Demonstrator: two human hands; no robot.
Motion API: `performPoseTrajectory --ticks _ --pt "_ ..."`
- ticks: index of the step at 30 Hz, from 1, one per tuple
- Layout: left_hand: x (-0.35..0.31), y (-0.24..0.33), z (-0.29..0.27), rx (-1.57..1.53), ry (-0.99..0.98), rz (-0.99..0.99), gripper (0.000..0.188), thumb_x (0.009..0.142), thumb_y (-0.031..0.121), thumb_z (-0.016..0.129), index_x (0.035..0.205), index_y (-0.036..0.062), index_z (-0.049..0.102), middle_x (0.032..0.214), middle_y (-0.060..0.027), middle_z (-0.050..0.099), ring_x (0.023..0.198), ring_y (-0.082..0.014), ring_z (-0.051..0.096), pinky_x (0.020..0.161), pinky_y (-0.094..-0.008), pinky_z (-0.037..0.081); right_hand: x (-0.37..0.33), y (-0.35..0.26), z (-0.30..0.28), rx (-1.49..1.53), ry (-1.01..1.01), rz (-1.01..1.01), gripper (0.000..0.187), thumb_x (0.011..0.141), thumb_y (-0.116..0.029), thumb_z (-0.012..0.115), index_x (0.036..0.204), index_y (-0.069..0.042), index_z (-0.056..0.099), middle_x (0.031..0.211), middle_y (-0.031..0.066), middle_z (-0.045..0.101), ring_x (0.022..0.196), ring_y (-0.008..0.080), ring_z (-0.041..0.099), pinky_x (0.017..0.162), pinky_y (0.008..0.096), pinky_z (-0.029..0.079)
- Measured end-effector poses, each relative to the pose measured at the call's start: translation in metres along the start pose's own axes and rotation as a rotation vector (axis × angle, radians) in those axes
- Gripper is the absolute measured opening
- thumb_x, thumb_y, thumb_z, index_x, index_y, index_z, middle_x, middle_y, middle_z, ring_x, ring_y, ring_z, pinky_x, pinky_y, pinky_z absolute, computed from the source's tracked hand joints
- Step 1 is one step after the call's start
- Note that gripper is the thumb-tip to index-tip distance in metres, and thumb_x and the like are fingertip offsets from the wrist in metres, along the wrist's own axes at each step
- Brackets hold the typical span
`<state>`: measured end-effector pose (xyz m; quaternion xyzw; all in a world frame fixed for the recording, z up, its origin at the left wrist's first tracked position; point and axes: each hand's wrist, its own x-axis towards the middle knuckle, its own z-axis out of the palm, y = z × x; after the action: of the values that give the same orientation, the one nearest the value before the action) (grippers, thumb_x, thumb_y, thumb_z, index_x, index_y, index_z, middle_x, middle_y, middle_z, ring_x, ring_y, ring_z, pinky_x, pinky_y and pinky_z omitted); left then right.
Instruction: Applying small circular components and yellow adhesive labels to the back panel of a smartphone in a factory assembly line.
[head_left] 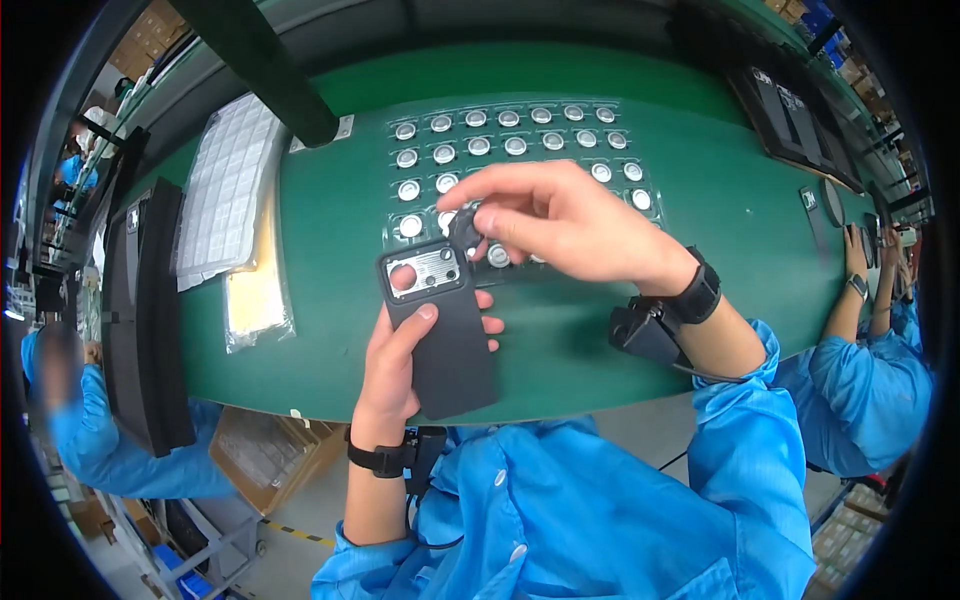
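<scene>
My left hand (385, 362) grips a black phone case (452, 355) from its left side, with the thumb on its face and fingertips showing past the right edge. A silver striped plate (436, 266) with round holes fills the case's top end; a fingertip shows through the large hole. My right hand (575, 225) pinches a small dark round piece (466, 229) between thumb and fingers, right at the case's upper right corner. Whether the piece touches the case I cannot tell. Beyond lies a clear plastic tray (461, 131) with rows of silver round parts, partly hidden by my right hand.
Stacked clear trays (225, 190) and a bagged yellow sheet (256, 300) lie left on the green table (320, 375). A green post (262, 70) rises behind them. Black cases stand left and far right (795, 125). Co-workers in blue sit either side; a cardboard box (270, 450) is below left.
</scene>
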<state>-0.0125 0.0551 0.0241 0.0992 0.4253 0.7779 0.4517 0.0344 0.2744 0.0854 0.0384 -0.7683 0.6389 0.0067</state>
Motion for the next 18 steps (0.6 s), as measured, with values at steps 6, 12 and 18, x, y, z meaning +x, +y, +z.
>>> performPoseTrajectory --ticks 6,12,18 --pt "0.0 0.0 0.008 0.029 0.049 -0.004 0.05 0.099 0.024 0.049 0.14 0.0049 0.029 0.114 -0.0244 0.062 0.091 -0.0324 0.069 0.074 -0.0394 0.06 -0.01 0.001 0.016 -0.078 -0.115 -0.049 0.028 0.095 -0.006 0.049 0.12 -0.002 0.062 0.095 0.008 0.066 0.077 0.0117 0.061 0.068 0.0283 0.051" --pt "-0.005 -0.001 0.028 0.226 0.042 -0.045 0.044 0.102 0.02 0.049 0.14 0.0047 0.032 0.112 -0.0165 0.062 0.089 -0.0232 0.069 0.072 -0.032 0.059 -0.012 -0.003 0.022 -0.155 -0.127 -0.013 0.025 0.091 -0.006 0.058 0.115 -0.002 0.063 0.095 0.0127 0.067 0.069 0.0166 0.066 0.06 0.0319 0.053" --pt "-0.001 -0.005 0.041 0.29 0.226 0.25 0.043 0.103 0.023 0.046 0.14 0.0045 0.033 0.118 -0.0192 0.058 0.09 -0.0253 0.07 0.072 -0.0357 0.062 -0.013 0.01 0.038 -0.046 0.016 -0.119 0.022 0.091 -0.01 0.059 0.109 -0.001 0.066 0.089 0.0082 0.07 0.073 0.0134 0.064 0.058 0.0269 0.053"
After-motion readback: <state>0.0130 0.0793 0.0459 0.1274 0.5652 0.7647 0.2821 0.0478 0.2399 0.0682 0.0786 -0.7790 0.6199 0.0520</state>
